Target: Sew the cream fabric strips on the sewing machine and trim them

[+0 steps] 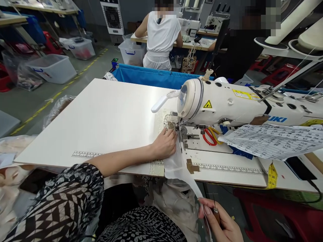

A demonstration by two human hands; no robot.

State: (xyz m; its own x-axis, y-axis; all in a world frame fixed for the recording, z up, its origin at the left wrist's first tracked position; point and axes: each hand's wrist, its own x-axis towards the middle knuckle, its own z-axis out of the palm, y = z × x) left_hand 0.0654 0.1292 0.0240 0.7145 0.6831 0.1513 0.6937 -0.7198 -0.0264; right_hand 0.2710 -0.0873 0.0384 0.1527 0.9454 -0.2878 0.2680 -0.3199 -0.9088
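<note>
A white sewing machine [217,101] stands over the white table [121,117], its needle area at the table's middle. My left hand [165,143] is beside the presser foot [178,126], fingers bent together and pressed onto a strip of white fabric [174,164]. The fabric runs from under that hand over the table's front edge. Lower down, my right hand [219,218] pinches its edge between thumb and forefinger. An awl [216,211] with a thin metal point and brown handle is also tucked in my right hand, pointing upward.
Red-handled scissors [210,137] lie behind the needle area. A handwritten sheet [272,141], a yellow tape measure [272,176] and a phone [300,169] are to the right. A blue cloth bin [143,75] borders the table's far side. Two people sit beyond.
</note>
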